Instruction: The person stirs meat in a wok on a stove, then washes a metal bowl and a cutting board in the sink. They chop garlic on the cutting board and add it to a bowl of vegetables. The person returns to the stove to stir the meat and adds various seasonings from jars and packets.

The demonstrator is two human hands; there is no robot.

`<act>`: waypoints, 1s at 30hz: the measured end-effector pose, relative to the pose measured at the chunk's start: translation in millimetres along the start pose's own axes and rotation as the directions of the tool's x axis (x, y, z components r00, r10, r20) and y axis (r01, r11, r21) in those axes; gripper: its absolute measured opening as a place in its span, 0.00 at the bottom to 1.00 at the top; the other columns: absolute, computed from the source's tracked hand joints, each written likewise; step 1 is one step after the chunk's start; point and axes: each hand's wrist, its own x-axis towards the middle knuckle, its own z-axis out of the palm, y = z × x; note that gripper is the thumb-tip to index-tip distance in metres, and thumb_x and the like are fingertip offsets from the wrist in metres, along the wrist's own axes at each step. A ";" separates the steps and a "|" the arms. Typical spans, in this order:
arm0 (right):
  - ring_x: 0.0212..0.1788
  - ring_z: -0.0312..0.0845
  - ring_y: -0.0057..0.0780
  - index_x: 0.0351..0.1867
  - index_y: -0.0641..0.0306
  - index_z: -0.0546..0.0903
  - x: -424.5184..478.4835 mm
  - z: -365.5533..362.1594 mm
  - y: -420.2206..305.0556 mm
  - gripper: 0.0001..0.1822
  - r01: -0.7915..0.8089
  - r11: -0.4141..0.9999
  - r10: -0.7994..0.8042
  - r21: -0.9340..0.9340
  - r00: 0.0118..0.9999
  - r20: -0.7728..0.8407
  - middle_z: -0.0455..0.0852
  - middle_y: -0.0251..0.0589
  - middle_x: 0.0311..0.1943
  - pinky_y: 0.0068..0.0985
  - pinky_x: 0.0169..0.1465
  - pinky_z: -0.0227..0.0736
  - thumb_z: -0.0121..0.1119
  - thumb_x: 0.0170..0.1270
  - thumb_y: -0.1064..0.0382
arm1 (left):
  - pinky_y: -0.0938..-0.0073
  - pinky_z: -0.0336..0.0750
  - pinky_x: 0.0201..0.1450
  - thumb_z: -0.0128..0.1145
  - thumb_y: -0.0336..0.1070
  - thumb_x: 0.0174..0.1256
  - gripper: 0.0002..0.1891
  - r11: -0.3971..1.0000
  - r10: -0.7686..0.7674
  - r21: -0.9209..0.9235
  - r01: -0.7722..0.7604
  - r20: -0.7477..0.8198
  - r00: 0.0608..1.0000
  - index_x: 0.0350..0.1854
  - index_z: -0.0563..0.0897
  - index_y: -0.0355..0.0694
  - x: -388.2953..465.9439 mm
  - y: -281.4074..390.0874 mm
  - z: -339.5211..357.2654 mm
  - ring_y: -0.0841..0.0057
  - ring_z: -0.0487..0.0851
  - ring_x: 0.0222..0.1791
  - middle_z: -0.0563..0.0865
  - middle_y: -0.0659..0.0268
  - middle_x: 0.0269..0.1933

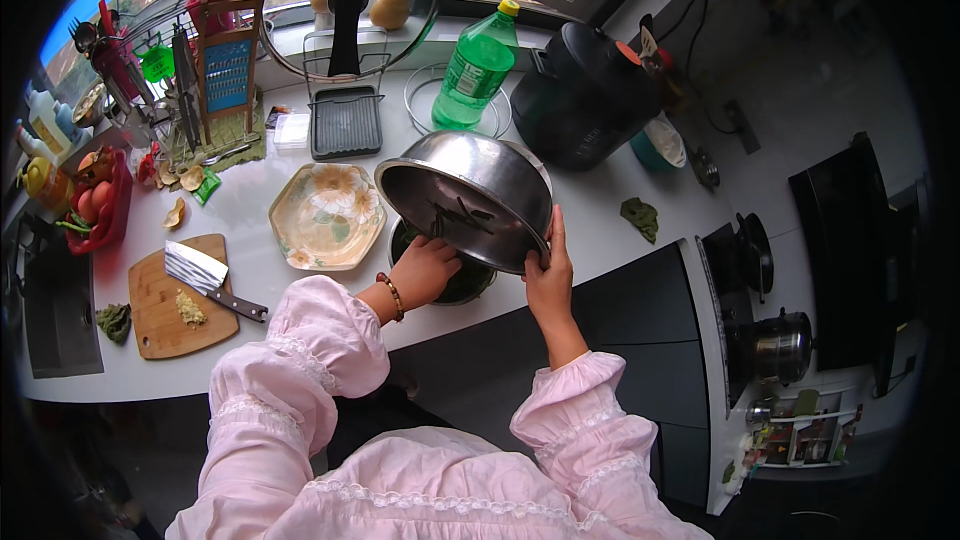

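Note:
My right hand (549,281) grips the rim of a stainless steel bowl (480,165), which is tipped on its side with its mouth towards me. Dark green strips, apparently a cut vegetable (461,217), cling inside it. Below sits a second bowl (466,289) containing dark greens, partly covered by the tilted one. My left hand (421,270) is between the two bowls, near the strips; its fingertips are partly hidden, so whether it holds anything is unclear. Left of the bowls lies a hexagonal floral plate (328,217).
A cleaver (196,268) and chopped garlic (189,309) rest on a wooden cutting board (154,292) at left. Behind the bowls stand a green plastic bottle (476,71) and a black electric cooker (581,97). A red basket (116,199) of vegetables is beside the sink (64,315).

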 end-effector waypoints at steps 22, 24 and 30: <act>0.32 0.78 0.26 0.67 0.54 0.56 4.6 -26.1 28.3 0.33 -0.258 0.905 0.308 0.339 0.946 -0.102 0.73 0.45 0.52 0.17 0.21 0.76 0.44 0.57 0.75 | 0.67 0.72 0.41 0.54 0.21 0.48 0.12 0.936 -0.274 -0.267 0.230 -0.141 0.951 0.37 0.77 0.38 4.2 12.1 -44.2 0.62 0.75 0.40 0.75 0.61 0.37; 0.28 0.79 0.30 0.53 0.70 0.67 1.8 -21.9 30.9 0.20 -0.345 0.809 0.432 0.476 0.898 -0.083 0.77 0.44 0.41 0.20 0.17 0.77 0.47 0.57 0.71 | 0.71 0.74 0.39 0.53 0.21 0.50 0.13 0.802 -0.440 -0.502 0.325 -0.128 0.889 0.40 0.77 0.39 -4.5 15.4 -54.5 0.66 0.77 0.37 0.74 0.60 0.38; 0.28 0.79 0.29 0.33 0.66 0.77 -43.6 -0.3 13.2 0.09 -0.557 0.355 0.640 0.751 0.730 0.239 0.81 0.40 0.28 0.24 0.26 0.77 0.53 0.55 0.63 | 0.84 0.72 0.37 0.56 0.31 0.60 0.12 -0.120 -0.695 -0.981 0.150 0.191 0.693 0.46 0.75 0.38 -41.8 15.8 -125.5 0.86 0.76 0.33 0.79 0.70 0.36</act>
